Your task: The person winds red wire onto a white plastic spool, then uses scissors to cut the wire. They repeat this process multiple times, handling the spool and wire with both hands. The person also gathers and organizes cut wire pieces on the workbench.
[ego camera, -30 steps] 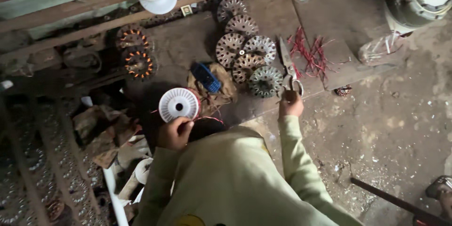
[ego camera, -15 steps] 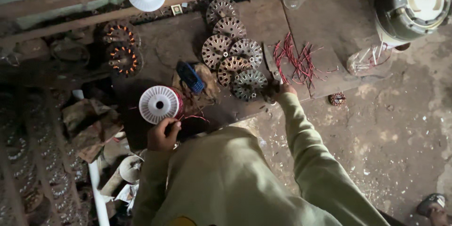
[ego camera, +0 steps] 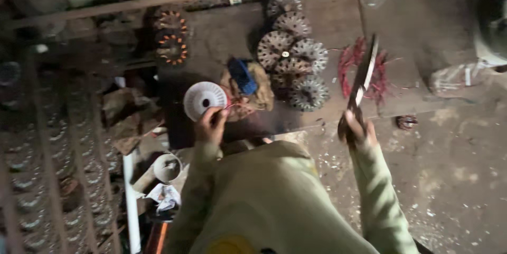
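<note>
Right now I am gripping a pair of scissors (ego camera: 362,82) by the handles in my right hand (ego camera: 357,130), their long axis running nearly upright, blades pointing away from me over the red wire clippings (ego camera: 381,77) on the dark workbench (ego camera: 222,32). My left hand (ego camera: 210,123) is pinching red wire at the white spool (ego camera: 203,99), beside a stack of toothed metal discs (ego camera: 293,66)
</note>
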